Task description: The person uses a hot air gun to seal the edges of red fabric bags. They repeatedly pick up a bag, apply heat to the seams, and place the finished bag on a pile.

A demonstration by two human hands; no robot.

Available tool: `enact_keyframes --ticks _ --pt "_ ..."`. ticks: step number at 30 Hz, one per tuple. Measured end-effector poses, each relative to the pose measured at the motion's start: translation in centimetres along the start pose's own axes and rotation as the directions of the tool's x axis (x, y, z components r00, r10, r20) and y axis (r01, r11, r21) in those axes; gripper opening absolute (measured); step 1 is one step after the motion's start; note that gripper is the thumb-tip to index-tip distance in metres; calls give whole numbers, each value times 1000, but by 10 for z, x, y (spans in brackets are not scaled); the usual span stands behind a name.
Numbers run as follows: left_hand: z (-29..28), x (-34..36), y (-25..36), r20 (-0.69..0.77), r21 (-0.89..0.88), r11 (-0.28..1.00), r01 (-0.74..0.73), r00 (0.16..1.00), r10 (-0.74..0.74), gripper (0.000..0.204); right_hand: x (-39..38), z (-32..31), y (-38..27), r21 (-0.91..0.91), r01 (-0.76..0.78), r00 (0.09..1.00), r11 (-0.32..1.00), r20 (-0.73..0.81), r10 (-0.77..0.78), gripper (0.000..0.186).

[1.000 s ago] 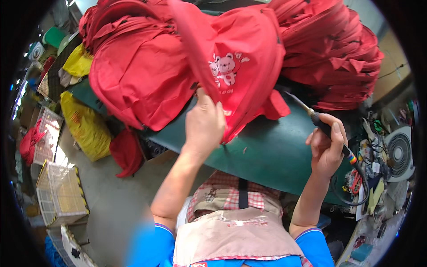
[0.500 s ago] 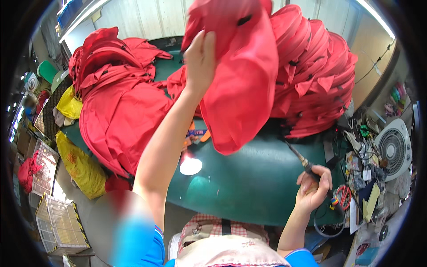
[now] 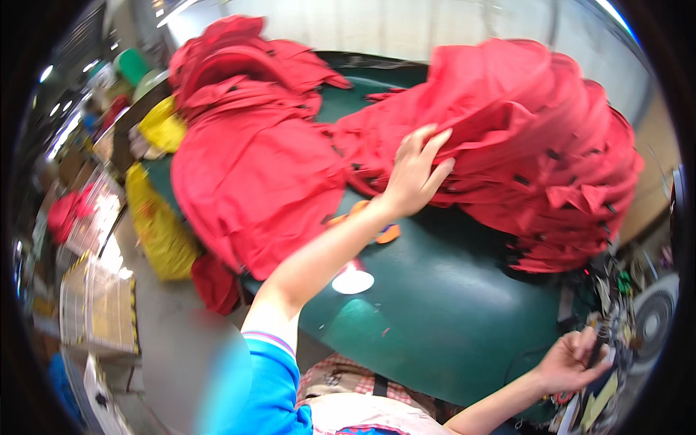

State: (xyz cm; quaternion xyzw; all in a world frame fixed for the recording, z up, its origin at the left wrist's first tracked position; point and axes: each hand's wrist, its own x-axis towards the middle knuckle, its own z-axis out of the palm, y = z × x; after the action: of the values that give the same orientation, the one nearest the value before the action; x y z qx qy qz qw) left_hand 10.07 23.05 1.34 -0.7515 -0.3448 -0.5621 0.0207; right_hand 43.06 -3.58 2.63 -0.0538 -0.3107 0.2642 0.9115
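Left hand (image 3: 419,172) splays while right hand (image 3: 573,360) clasps dark handle (image 3: 599,349) by green table (image 3: 435,308), pale wall (image 3: 348,30) beyond.

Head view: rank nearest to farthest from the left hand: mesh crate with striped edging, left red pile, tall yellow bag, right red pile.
From the left hand:
1. Right red pile: right beside it, contact unclear
2. Left red pile: to its left
3. Tall yellow bag: left, past that pile
4. Mesh crate: far left, lower

White fan (image 3: 655,322) at far right, pale wall (image 3: 377,32) at back; yellow bag (image 3: 159,235) at left, mesh-sided crate (image 3: 98,308) nearby, green container (image 3: 132,67) upper left
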Motion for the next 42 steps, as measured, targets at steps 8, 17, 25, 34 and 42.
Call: enact_keyframes --ticks 8,17,25,34,42 --pt "-308 -268 -100 -716 611 346 712 684 -142 76 24 41 34 589 -377 924 715 190 331 34" --pt "-373 -193 -105 -692 113 398 911 359 -627 58 -50 70 70 -369 -274 952 888 28 306 80" --pt "-188 -207 75 -669 145 798 584 652 -356 72 -146 139 124 -567 -236 761 789 397 513 50" --pt "-129 -224 146 18 -644 410 646 548 -836 44 -187 142 203 -674 332 869 661 490 63 40" --pt "-156 -227 148 143 -655 201 729 381 -913 53 -204 161 198 -593 164 859 788 479 181 41"
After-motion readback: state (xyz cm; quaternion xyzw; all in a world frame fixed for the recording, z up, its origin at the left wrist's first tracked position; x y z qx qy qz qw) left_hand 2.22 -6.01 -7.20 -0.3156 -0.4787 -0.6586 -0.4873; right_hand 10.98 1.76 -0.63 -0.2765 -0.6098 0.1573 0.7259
